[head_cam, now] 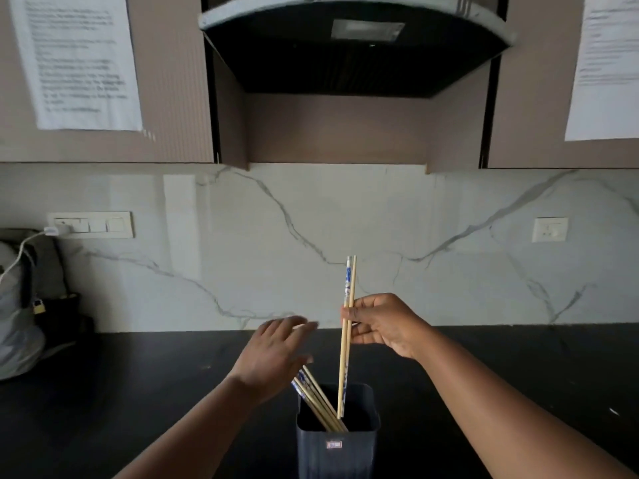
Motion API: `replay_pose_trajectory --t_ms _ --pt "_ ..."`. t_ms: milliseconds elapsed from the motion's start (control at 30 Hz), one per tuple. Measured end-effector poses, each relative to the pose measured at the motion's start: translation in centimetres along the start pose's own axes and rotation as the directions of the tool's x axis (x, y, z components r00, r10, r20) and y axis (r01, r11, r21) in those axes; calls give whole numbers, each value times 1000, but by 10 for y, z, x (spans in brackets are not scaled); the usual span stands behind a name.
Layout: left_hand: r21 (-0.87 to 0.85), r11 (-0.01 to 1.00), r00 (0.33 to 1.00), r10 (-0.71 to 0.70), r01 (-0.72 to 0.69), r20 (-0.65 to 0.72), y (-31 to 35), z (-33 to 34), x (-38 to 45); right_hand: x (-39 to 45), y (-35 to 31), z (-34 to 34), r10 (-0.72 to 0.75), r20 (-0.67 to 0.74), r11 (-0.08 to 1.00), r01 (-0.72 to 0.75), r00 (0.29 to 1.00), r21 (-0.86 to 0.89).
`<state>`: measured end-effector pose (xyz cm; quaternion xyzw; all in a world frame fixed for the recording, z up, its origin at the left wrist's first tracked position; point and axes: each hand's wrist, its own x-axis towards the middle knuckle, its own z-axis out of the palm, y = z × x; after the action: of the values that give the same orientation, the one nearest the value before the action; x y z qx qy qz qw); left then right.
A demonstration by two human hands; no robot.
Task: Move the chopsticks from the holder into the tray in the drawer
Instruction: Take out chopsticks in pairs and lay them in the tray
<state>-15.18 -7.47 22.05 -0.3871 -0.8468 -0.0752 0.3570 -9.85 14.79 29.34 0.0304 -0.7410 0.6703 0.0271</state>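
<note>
A dark square holder [337,447] stands on the black counter at the bottom centre. Several pale wooden chopsticks [316,397] with blue-patterned tops lean to the left inside it. My right hand [382,324] grips a pair of chopsticks [346,337] upright above the holder, their lower tips still just inside its mouth. My left hand [273,352] hovers with fingers spread over the tops of the leaning chopsticks, holding nothing. No drawer or tray is in view.
The black counter [518,368] runs along a white marble backsplash. A grey bag [17,316] with a white cable sits at the far left. A range hood [352,39] and cabinets with taped papers hang overhead.
</note>
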Motion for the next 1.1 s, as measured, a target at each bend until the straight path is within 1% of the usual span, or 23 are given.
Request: replay_pose_trajectory --t_ms 33,67,100,167,267,367,533,567,600,633,667,700,733,767,800,833,867,1000,1033,1100 --pt "54 989 990 139 -137 -34 8 -9 6 -2 -3 3 -7 2 1000 7 1000 1" --pt "109 961 963 262 -254 -59 13 -15 11 -5 -6 5 -17 5 1000 17 1000 -3" --pt "151 928 932 354 -340 -78 17 -20 13 -7 -8 6 -27 8 1000 27 1000 -11" --pt "216 879 886 452 -424 -103 22 -24 13 -11 -13 8 -40 7 999 40 999 -35" --pt "290 845 848 506 -451 -158 25 -29 9 -15 -14 9 -41 -3 999 41 999 -30" --pt "316 816 809 555 -484 -193 33 -36 13 -19 -10 9 -33 0 999 33 999 -4" --pt "263 763 727 644 -591 -236 45 -40 23 -24 -3 6 -22 -29 999 23 999 31" --pt "245 762 724 646 -599 -242 45 -39 25 -25 -2 5 -21 -32 999 23 999 48" --pt "198 785 742 620 -587 -256 46 -39 26 -26 -1 3 -22 -37 998 24 999 66" --pt "102 837 793 543 -537 -278 47 -40 28 -27 1 0 -24 -42 996 27 999 85" --pt "-62 907 876 383 -417 -294 50 -42 31 -29 2 -2 -25 -45 994 30 999 104" --pt "-290 935 959 134 -205 -248 54 -46 35 -30 3 -3 -28 -48 992 34 998 123" --pt "-534 843 983 -147 66 -112 57 -52 40 -31 4 -5 -32 -52 990 39 998 138" --pt "-720 626 931 -356 300 78 60 -56 45 -31 5 -6 -35 -56 988 43 998 151" --pt "-813 382 854 -457 439 247 61 -60 52 -32 5 -7 -37 -55 986 45 998 159" --pt "-839 210 796 -492 502 352 61 -62 57 -32 6 -7 -36 -49 986 44 998 161" --pt "-836 118 761 -498 535 416 61 -64 62 -33 7 -7 -34 -40 987 40 999 157" --pt "-788 -53 700 -426 613 573 69 -67 63 -34 13 -2 -51 -15 994 52 999 94" --pt "-779 -79 692 -410 622 595 70 -67 63 -34 15 -1 -57 -17 996 58 998 74" --pt "-762 -93 681 -390 640 620 72 -66 62 -35 18 -1 -56 -21 998 56 998 35"
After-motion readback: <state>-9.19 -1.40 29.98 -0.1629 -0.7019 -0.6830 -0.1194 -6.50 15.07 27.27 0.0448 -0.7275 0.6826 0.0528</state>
